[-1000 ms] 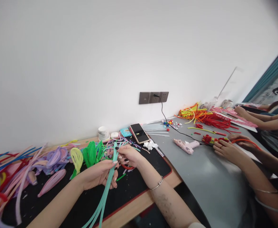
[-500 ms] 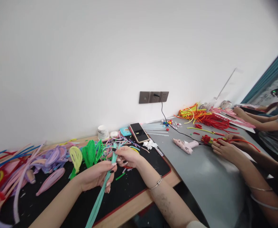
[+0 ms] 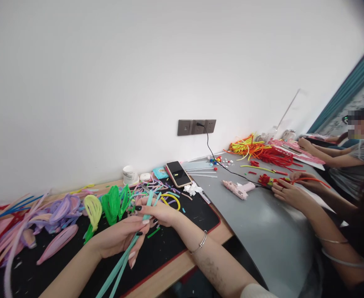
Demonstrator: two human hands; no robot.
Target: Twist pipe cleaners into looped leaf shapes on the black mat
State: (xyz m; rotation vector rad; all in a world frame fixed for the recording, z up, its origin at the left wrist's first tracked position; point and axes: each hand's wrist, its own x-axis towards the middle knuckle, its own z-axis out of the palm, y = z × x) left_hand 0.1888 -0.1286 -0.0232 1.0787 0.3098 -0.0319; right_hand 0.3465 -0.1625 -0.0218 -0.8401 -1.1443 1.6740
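Several mint-green pipe cleaners (image 3: 117, 269) run slantwise through both hands, above the black mat (image 3: 197, 231). Lower on the strands, my left hand (image 3: 122, 236) is closed round them, thumb on top. Just above it, my right hand (image 3: 157, 211) pinches the same strands near their upper ends, its fingers touching those of the left. The short upper tips stick out past the right hand, spread apart. Left of the hands lie a green looped pipe-cleaner bundle (image 3: 115, 205), a yellow looped one (image 3: 92, 212) and a pink petal shape (image 3: 58, 244).
A phone (image 3: 178, 174), a paper cup (image 3: 129, 175) and crumpled tissue (image 3: 193, 189) lie behind the hands. On the grey table, a pink glue gun (image 3: 238, 189) is corded to the wall socket (image 3: 197, 127). A co-worker's hands (image 3: 289, 192) handle red pieces to the right.
The mint strands, close together before, now spread apart above and below my hands. My right hand has tilted over them, and the view has shifted slightly to the right.
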